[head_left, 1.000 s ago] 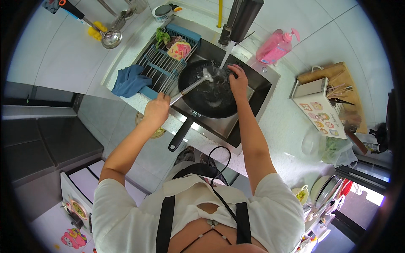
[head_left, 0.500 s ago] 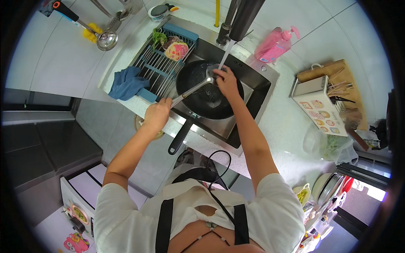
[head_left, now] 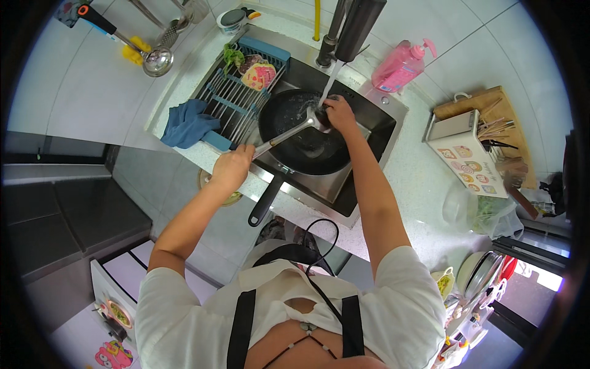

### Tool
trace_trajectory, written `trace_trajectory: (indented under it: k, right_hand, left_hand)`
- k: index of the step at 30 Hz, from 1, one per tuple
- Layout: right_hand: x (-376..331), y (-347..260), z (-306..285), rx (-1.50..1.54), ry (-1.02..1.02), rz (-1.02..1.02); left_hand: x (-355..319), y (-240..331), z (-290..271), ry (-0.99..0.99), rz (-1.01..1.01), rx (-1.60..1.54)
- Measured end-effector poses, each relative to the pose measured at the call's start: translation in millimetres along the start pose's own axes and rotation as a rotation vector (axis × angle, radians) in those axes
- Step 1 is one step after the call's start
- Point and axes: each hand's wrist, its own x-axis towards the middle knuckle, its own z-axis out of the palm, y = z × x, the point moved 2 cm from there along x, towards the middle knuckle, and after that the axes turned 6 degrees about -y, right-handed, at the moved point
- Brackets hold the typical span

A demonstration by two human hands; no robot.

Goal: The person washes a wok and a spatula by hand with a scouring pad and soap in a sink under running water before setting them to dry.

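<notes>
Head view, looking down at a sink: a person's left hand is closed around the handle end of a long-handled silver metal utensil with a broad head. The utensil lies above a round black frying pan, its long axis slanting from the left hand, near and left, to the head, far and right. The right hand is the nearer to that head, which lies just to its left; its fingers are bent close against it, but I cannot tell whether they grip it or anything else.

A thin stream of water falls from a dark faucet at the far side, coming down right by the utensil's head. The pan sits in a stainless-steel sink, its black handle pointing near and left over the sink's edge.

To the left, a blue-edged metal drying rack spans the sink, with a crumpled blue cloth at its near left corner. Far right on the pale speckled worktop stands a pink pump bottle.
</notes>
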Motion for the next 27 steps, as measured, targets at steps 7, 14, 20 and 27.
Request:
trace_trajectory:
  k: [7, 14, 20, 27]
  right_hand:
    - [-15, 31, 1, 0.133, 0.162, 0.315]
    - [-48, -15, 6, 0.144, 0.544, 0.188]
    - [-61, -57, 14, -0.005, 0.296, -0.038]
    - [-85, -112, 7, 0.409, 0.023, -0.269]
  left_hand:
    - [2, 6, -1, 0.040, -0.100, -0.067]
    - [22, 26, -15, 0.000, -0.123, -0.045]
    - [40, 35, -15, -0.037, -0.072, 0.023]
    - [51, 36, -13, -0.027, -0.083, 0.033]
